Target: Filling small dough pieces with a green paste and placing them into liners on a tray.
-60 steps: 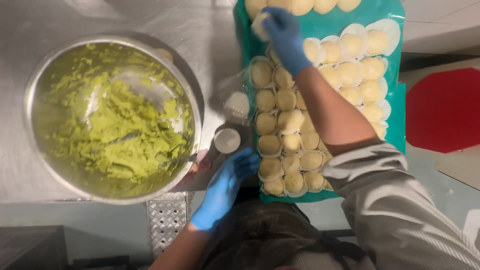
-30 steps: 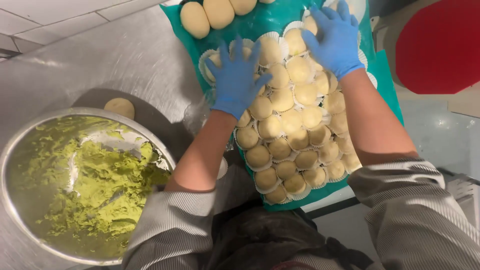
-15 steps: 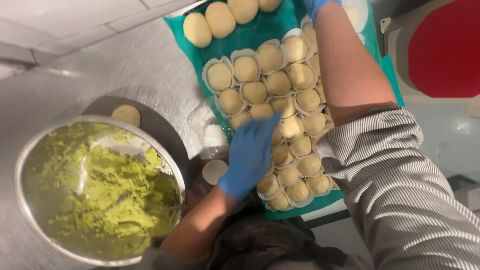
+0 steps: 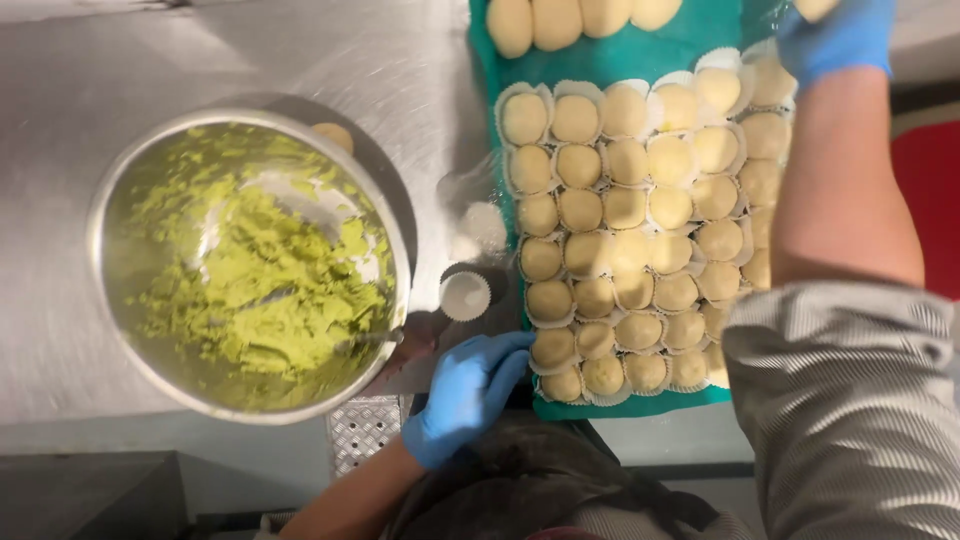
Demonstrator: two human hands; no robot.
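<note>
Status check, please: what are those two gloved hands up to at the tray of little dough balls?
Left hand open by tray's near corner. Right hand at far end; grip unclear. Dough balls in paper cups. Green-paste bowl alongside.

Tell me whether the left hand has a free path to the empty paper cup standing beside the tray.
Probably yes. The left hand sits just below the empty paper cup, with only bare steel table between them; the metal bowl and green tray flank the gap without closing it.

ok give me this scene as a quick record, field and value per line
left hand: blue glove, at near corner of tray, holds nothing visible
right hand: blue glove, at far end of tray, grip unclear
tray: teal, on steel table
dough balls: pale, in white paper cups, packed rows
bowl: steel, green mash inside
empty cup: between bowl and tray
</note>
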